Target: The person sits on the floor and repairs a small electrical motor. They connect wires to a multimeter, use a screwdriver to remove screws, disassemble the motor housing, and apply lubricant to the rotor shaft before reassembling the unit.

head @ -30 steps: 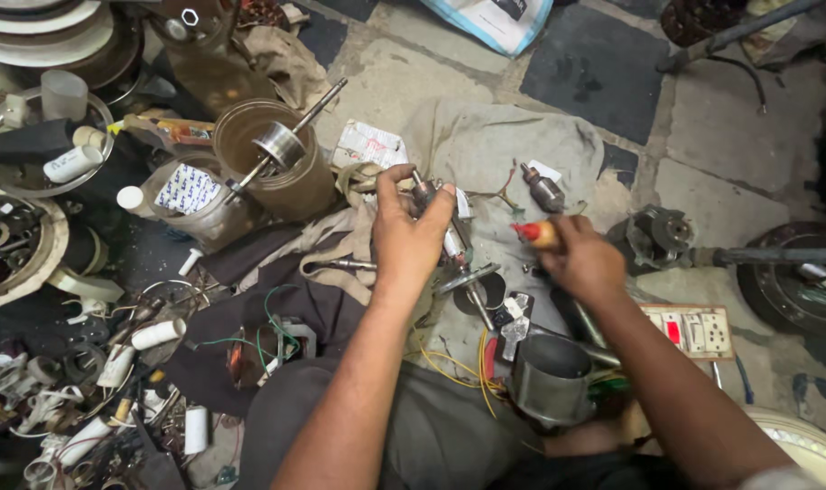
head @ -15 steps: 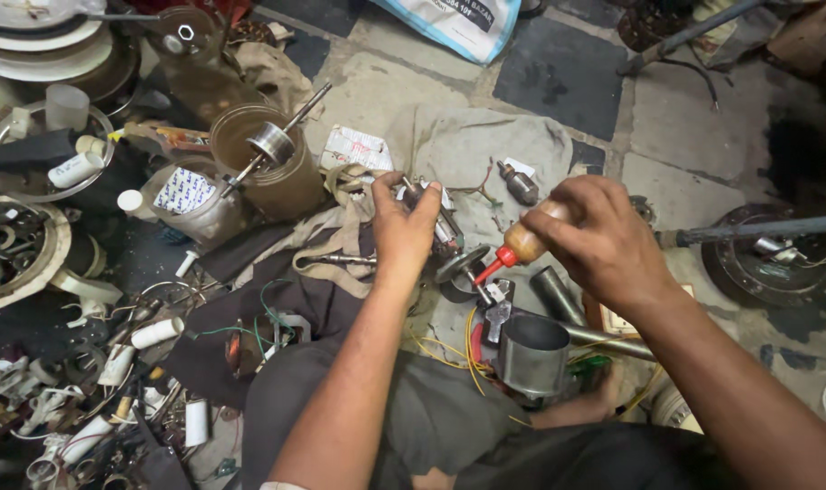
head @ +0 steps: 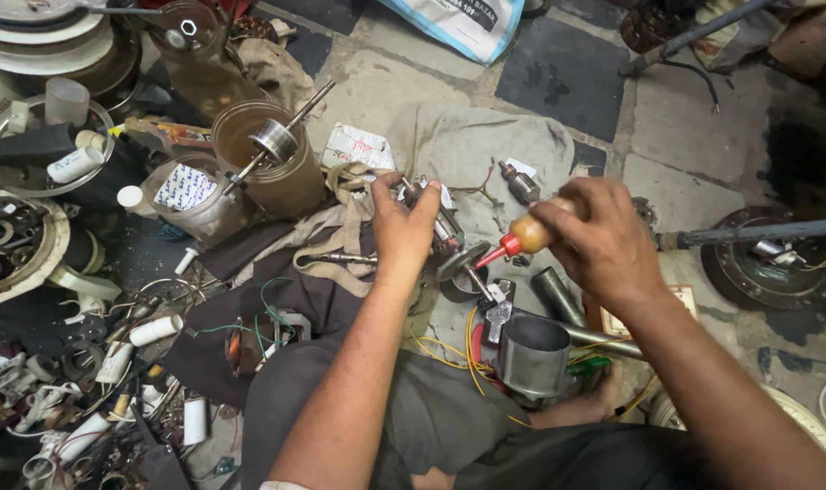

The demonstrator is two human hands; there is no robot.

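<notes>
While the left hand grips a motor rotor above a grey cloth on the floor, the right hand closes around a small oil bottle, its red nozzle pointing at the rotor's shaft end. Both hands are clamped on their loads and sit close together, not touching. Just below the right hand stands a steel cylinder among yellow wires. To the left of the left hand, a brown can holds a shaft; white tubes and scrap parts litter the floor beyond.
</notes>
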